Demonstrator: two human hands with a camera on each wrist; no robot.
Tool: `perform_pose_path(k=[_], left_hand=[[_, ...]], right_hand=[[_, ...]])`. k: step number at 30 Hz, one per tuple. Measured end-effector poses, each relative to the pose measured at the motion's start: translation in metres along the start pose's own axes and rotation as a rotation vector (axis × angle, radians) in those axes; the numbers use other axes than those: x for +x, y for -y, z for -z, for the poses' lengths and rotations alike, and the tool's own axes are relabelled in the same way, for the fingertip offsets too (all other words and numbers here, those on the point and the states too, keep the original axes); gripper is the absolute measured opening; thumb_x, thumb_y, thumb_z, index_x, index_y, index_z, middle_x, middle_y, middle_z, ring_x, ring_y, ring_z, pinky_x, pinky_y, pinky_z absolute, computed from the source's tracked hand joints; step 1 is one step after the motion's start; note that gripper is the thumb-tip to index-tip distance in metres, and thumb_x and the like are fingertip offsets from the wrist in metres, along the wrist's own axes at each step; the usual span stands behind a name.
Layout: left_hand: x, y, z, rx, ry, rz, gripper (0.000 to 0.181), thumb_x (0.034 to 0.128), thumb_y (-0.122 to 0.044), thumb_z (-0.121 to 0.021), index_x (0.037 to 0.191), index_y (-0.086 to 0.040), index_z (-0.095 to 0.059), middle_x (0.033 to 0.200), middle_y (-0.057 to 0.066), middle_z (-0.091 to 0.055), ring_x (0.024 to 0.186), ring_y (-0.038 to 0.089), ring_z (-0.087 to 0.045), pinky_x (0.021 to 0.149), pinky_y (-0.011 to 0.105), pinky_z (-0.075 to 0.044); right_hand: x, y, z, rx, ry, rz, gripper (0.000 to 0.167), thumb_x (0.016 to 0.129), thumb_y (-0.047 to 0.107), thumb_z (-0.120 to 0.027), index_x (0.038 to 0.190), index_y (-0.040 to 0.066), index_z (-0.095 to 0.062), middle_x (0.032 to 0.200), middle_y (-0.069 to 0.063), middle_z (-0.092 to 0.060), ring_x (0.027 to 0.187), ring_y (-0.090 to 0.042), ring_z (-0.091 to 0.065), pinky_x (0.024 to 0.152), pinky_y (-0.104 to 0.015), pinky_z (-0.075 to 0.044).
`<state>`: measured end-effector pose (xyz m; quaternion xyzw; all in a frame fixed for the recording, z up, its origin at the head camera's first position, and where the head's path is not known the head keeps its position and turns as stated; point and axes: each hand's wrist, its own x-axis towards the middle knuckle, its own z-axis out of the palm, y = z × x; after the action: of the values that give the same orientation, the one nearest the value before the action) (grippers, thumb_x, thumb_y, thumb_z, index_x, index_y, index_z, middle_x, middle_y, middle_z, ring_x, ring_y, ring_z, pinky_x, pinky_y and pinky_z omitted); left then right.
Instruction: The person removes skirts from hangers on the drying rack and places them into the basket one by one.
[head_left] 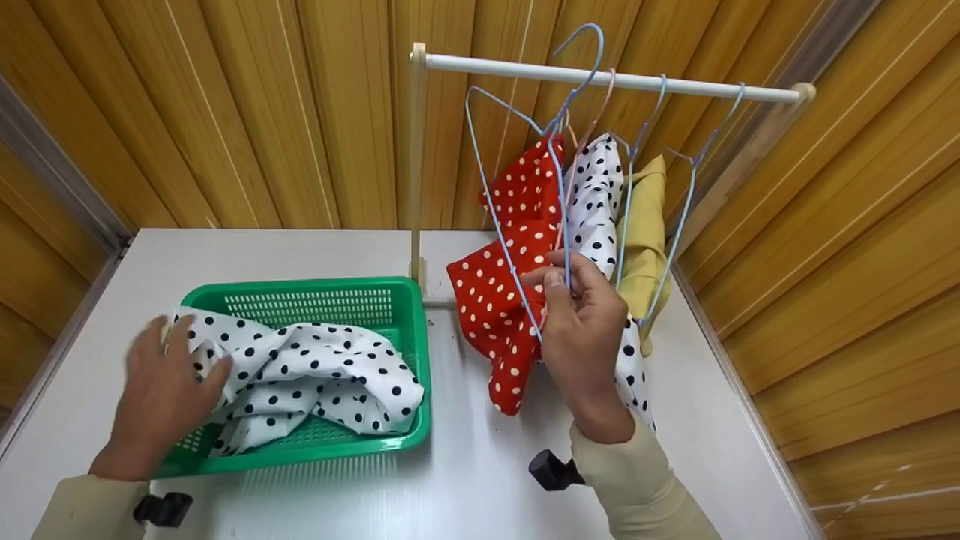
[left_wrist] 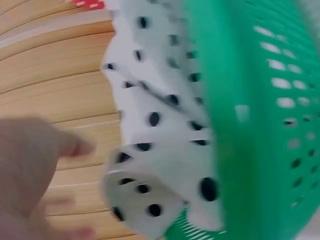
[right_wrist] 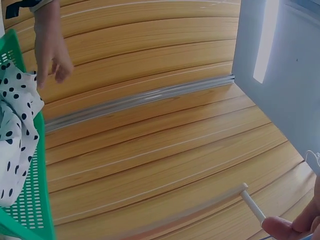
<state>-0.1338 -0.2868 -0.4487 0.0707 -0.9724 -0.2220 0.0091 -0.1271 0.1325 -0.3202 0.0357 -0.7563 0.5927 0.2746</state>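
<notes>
My right hand (head_left: 585, 322) pinches the side wire of a blue wire hanger (head_left: 491, 202) between thumb and fingers. The hanger bears no cloth, and its hook rises above the white rail in the head view; whether it touches the rail I cannot tell. My left hand (head_left: 161, 375), fingers spread and slightly blurred, hovers by the left end of a green basket (head_left: 421, 375). Inside the basket lies a crumpled white cloth with black dots (head_left: 300, 375). In the left wrist view a gap shows between the left hand (left_wrist: 30, 175) and this cloth (left_wrist: 155, 125).
Behind the right hand, a red white-dotted garment (head_left: 517, 300), a white black-dotted one (head_left: 596, 195) and a yellow one (head_left: 645, 225) hang from the rail (head_left: 510, 69). The rack stands on a white table (head_left: 480, 480), with wood-patterned panels (head_left: 345, 112) around it.
</notes>
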Motion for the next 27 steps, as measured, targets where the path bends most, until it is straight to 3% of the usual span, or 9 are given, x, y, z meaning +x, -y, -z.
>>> perform_pose_path(k=[2, 5, 8, 10, 15, 19, 23, 25, 27], left_hand=[[0.005, 0.005, -0.008, 0.037, 0.158, -0.081, 0.077, 0.1033, -0.035, -0.061, 0.156, 0.012, -0.031, 0.158, 0.048, -0.02, 0.144, 0.069, -0.022, 0.104, 0.085, -0.032], [0.011, 0.013, -0.017, 0.059, 0.409, -0.121, 0.08, 0.1061, -0.048, -0.052, 0.155, 0.012, -0.033, 0.156, 0.049, -0.026, 0.142, 0.071, -0.027, 0.104, 0.085, -0.033], [0.018, 0.016, -0.021, 0.067, 0.545, -0.113, 0.085, 0.107, -0.055, -0.046, 0.154, 0.015, -0.033, 0.153, 0.046, -0.037, 0.139, 0.068, -0.037, 0.104, 0.082, -0.039], [0.021, 0.014, -0.018, 0.079, 0.576, -0.119, 0.086, 0.107, -0.057, -0.043, 0.153, 0.015, -0.034, 0.151, 0.043, -0.044, 0.138, 0.066, -0.041, 0.104, 0.08, -0.04], [0.013, 0.01, -0.002, 0.047, 0.461, -0.099, 0.078, 0.1084, -0.052, -0.045, 0.154, 0.011, -0.038, 0.153, 0.043, -0.04, 0.139, 0.067, -0.039, 0.104, 0.081, -0.039], [-0.005, 0.024, 0.004, -0.03, 0.217, -0.067, 0.062, 0.1087, -0.036, -0.051, 0.15, 0.01, -0.044, 0.156, 0.044, -0.032, 0.139, 0.068, -0.034, 0.102, 0.084, -0.035], [-0.021, 0.046, -0.003, -0.04, -0.013, 0.005, 0.052, 0.1068, -0.019, -0.05, 0.149, 0.011, -0.044, 0.155, 0.042, -0.033, 0.142, 0.065, -0.03, 0.104, 0.084, -0.032], [-0.026, 0.056, -0.008, -0.064, -0.028, 0.079, 0.057, 0.1078, -0.019, -0.045, 0.155, 0.012, -0.033, 0.159, 0.042, -0.024, 0.145, 0.065, -0.025, 0.105, 0.084, -0.029], [-0.029, 0.063, -0.012, -0.099, 0.025, 0.141, 0.064, 0.1101, -0.022, -0.039, 0.159, 0.014, -0.017, 0.163, 0.043, -0.01, 0.147, 0.066, -0.018, 0.107, 0.083, -0.026]], right_hand=[[0.002, -0.001, -0.003, -0.029, 0.004, -0.004, 0.024, 0.103, -0.002, -0.049, 0.121, -0.006, -0.066, 0.095, -0.017, -0.079, 0.057, -0.008, -0.041, 0.049, -0.019, -0.03], [0.005, -0.002, -0.008, -0.065, 0.01, -0.014, 0.023, 0.103, -0.002, -0.05, 0.119, -0.005, -0.067, 0.095, -0.015, -0.079, 0.057, -0.009, -0.042, 0.048, -0.02, -0.03], [0.006, -0.003, -0.014, -0.085, 0.024, -0.027, 0.023, 0.103, -0.001, -0.051, 0.119, -0.003, -0.067, 0.095, -0.014, -0.079, 0.054, -0.01, -0.039, 0.047, -0.02, -0.032], [0.008, -0.003, -0.018, -0.088, 0.028, -0.03, 0.023, 0.102, -0.001, -0.052, 0.118, -0.003, -0.068, 0.094, -0.013, -0.08, 0.055, -0.01, -0.041, 0.048, -0.02, -0.032], [0.01, -0.003, -0.026, -0.078, 0.042, -0.025, 0.023, 0.101, -0.003, -0.051, 0.116, -0.003, -0.068, 0.093, -0.014, -0.08, 0.057, -0.012, -0.048, 0.047, -0.02, -0.037], [0.013, -0.004, -0.03, -0.099, 0.05, -0.018, 0.022, 0.102, -0.001, -0.052, 0.116, -0.002, -0.068, 0.094, -0.012, -0.08, 0.052, -0.012, -0.043, 0.045, -0.02, -0.033], [0.016, -0.005, -0.034, -0.118, 0.043, -0.02, 0.022, 0.102, 0.0, -0.053, 0.118, -0.002, -0.068, 0.094, -0.011, -0.08, 0.053, -0.013, -0.042, 0.046, -0.019, -0.032], [0.017, -0.007, -0.037, -0.123, 0.05, -0.02, 0.023, 0.103, 0.001, -0.053, 0.119, -0.002, -0.068, 0.095, -0.011, -0.08, 0.058, -0.015, -0.048, 0.049, -0.02, -0.036], [0.017, -0.01, -0.04, -0.134, 0.06, -0.017, 0.023, 0.103, 0.001, -0.053, 0.12, -0.002, -0.068, 0.094, -0.011, -0.08, 0.064, -0.018, -0.056, 0.052, -0.021, -0.04]])
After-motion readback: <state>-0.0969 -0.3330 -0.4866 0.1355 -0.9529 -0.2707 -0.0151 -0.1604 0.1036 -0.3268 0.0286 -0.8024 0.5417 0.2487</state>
